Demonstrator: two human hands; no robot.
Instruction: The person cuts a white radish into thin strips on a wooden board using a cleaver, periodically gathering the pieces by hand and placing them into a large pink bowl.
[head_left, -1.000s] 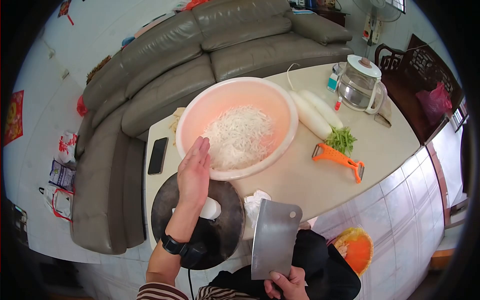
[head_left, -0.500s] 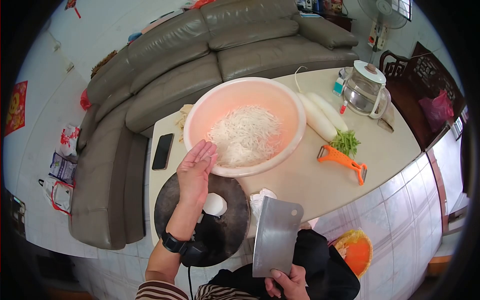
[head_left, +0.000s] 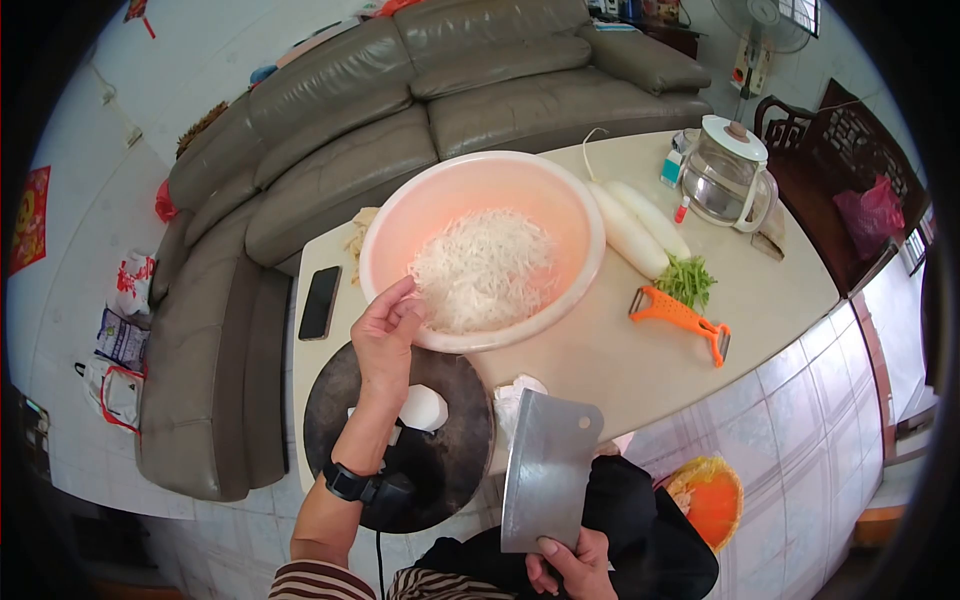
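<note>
A pink basin [head_left: 385, 250] holds a heap of white radish shreds [head_left: 485, 268]. At its near left rim is my left hand [head_left: 385, 330], its fingers loosely bent and apart, with nothing plainly held. My right hand [head_left: 575, 565] grips a cleaver [head_left: 550, 470] by the handle, blade upright in front of my lap. Below my left wrist lies a round dark chopping board [head_left: 465, 455]. A thick white piece of radish [head_left: 423, 408] rests on it, partly behind my forearm.
Whole white radishes [head_left: 635, 225] lie right of the basin, near cut green stems [head_left: 686, 282] and an orange peeler [head_left: 680, 318]. A glass pitcher [head_left: 722, 180] stands farther back. A phone [head_left: 319, 303] lies left. White crumpled tissue [head_left: 515, 400] sits beside the board.
My left hand has turned and its fingers have curled at the basin rim, where the palm was showing before. The cleaver in my right hand has barely moved.
</note>
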